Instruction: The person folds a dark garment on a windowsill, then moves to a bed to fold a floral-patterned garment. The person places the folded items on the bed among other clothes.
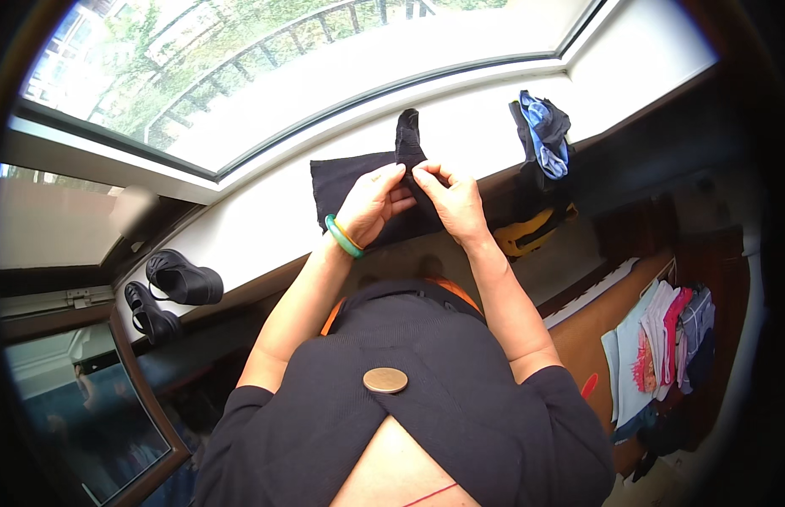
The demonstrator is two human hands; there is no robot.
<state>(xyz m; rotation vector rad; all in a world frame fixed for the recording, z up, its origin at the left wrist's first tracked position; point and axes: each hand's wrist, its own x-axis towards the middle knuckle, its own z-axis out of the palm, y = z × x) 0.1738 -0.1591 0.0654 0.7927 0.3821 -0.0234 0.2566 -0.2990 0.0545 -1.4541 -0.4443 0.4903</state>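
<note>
Both hands meet over a piece of black cloth [341,184] that lies partly on the white windowsill. A narrow, crumpled black strip [408,132] rises from between my fingers towards the window; whether it belongs to the larger cloth, I cannot tell. My left hand [378,196], with a green bangle [343,236] at the wrist, pinches the fabric between thumb and fingers. My right hand [452,198] pinches it just to the right, its thumb and forefinger together. Anything small between the fingertips is hidden.
A bundle of blue and black cloth [544,134] sits on the windowsill [265,215] to the right. Black shoes [183,279] stand at its left end. Folded clothes [658,342] lie on a brown surface [576,336] at right. Beyond the window glass is a railing [253,63].
</note>
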